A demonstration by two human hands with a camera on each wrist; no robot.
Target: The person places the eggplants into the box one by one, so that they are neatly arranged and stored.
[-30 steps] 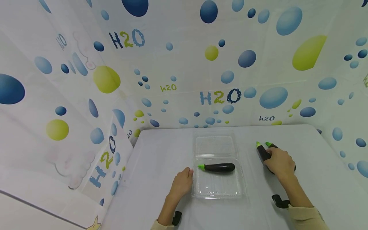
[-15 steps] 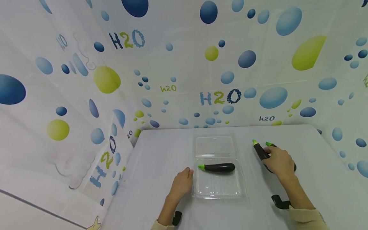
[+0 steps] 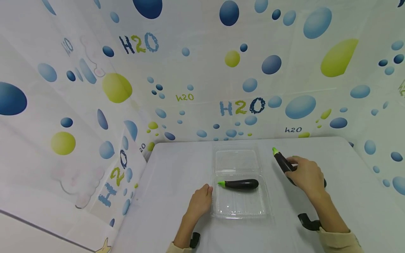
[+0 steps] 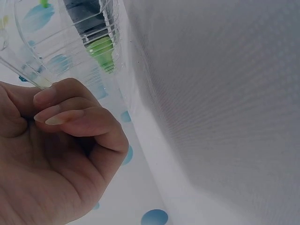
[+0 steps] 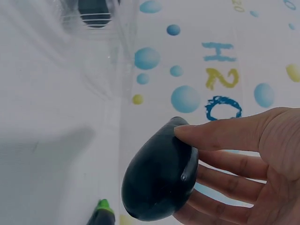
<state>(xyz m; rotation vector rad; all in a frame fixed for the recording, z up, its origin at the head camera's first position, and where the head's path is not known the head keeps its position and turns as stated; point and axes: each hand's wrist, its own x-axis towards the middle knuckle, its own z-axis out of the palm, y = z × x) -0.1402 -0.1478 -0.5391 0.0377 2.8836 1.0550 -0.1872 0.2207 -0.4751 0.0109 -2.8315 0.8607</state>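
Note:
A clear plastic clamshell container [image 3: 238, 205] lies with its lid folded back on the table. Inside it rests a dark eggplant [image 3: 243, 184] with a green tip pointing left. At the container's left edge, my left hand [image 3: 200, 201] pinches the rim with curled fingers. To the right of the container, my right hand [image 3: 307, 177] grips a second eggplant [image 5: 157, 173] between thumb and fingers, its green tip pointing up and left. It is raised over the table. Another eggplant [image 5: 101, 216] lies on the table, mostly hidden behind the right hand in the head view.
The table [image 3: 171, 168] has a white cover. A hanging sheet [image 3: 202, 70] with blue and green dots and H2O lettering rises behind it and at both sides. Black camera mounts [image 3: 308, 222] sit at the wrists.
My right hand has lifted its eggplant up and to the left, away from the other one on the table. The left hand and the container have stayed put.

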